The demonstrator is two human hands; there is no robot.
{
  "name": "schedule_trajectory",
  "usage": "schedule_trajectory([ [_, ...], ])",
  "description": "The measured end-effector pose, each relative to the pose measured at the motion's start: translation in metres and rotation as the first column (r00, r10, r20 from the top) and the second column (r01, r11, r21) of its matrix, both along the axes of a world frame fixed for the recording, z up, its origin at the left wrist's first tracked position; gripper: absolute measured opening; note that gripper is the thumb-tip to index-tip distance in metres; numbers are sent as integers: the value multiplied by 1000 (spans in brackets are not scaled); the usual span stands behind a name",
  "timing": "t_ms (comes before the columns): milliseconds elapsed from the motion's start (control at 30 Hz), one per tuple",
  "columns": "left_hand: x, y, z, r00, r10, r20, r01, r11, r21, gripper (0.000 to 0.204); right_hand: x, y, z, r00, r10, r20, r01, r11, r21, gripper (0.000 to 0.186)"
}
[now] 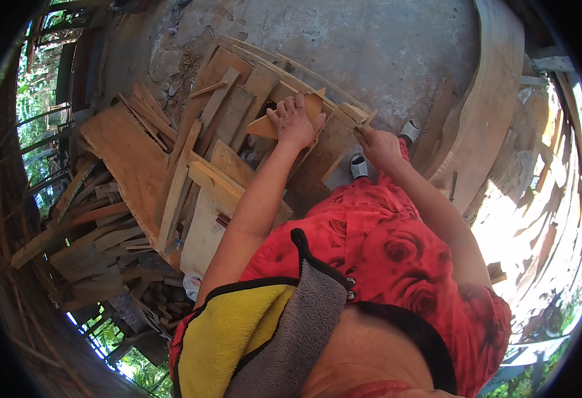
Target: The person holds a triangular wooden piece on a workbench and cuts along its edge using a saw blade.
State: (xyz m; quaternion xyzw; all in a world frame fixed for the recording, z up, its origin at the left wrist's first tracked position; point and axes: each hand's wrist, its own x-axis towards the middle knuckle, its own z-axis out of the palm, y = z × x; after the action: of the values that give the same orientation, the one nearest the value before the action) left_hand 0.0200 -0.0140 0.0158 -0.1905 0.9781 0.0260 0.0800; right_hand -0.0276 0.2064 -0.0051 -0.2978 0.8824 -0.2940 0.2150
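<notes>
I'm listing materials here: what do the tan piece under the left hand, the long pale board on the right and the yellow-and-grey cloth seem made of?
Tan piece: likely wood, unpainted; warm brown colour, straight-cut edges.
Long pale board: wood, apparently unvarnished; faint grain-like streaks.
Yellow-and-grey cloth: soft textile, perhaps microfibre; fuzzy pile, smoother black edging.

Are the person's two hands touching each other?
No, the left hand and right hand are apart, with a brown board visible between them.
</notes>
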Motion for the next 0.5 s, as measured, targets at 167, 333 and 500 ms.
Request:
schedule_trajectory([
  [167,1,-2,0,1000,-16,-23,16,1000,5,72,18,38,-3,999,-41,32,41,999,-2,27],
  [333,-5,3,3,999,-24,45,25,1000,-16,77,-20,-38,-5,999,-2,-45,2,1000,-13,29],
  [500,-2,3,-1,1000,12,5,-12,1000,-14,75,-25,-57,-2,999,-8,-53,3,995,-104,29],
])
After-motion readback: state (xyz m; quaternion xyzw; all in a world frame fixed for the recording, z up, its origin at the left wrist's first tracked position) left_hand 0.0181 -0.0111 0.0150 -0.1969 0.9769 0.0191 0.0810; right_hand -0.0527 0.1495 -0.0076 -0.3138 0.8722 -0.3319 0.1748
